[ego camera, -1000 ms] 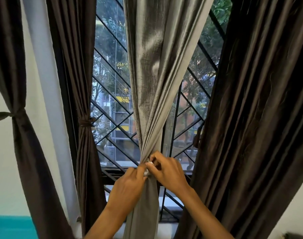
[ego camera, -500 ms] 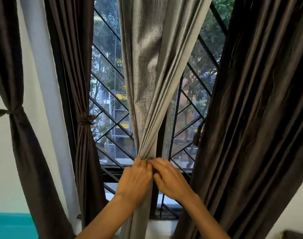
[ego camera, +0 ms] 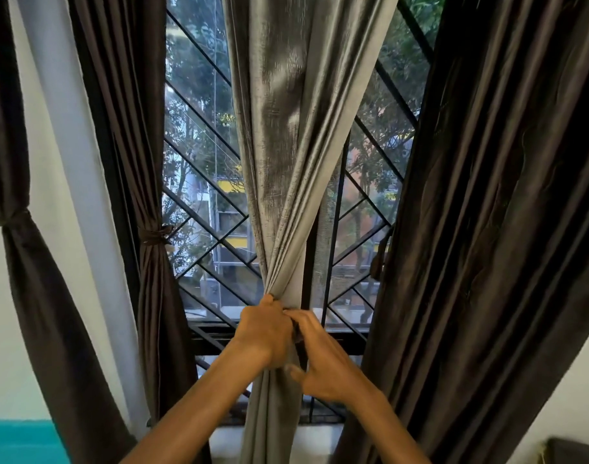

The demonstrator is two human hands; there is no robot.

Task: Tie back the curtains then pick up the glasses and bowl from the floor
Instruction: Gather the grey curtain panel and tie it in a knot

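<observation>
Together, both hands bunch the grey curtain between them.

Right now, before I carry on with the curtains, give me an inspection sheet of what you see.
Surface: white window sill, bare where visible.
Job's things: grey curtain gathered at the middle; two dark curtains on the left already tied; right dark curtain hanging loose; glasses and bowl not in view.
Clutter: nothing seen.
Grippers: left hand closed round the grey bunch; right hand beside it, fingers at the gather.
Cables: nothing seen.
Surroundings: window grille, trees, buildings outside.
</observation>
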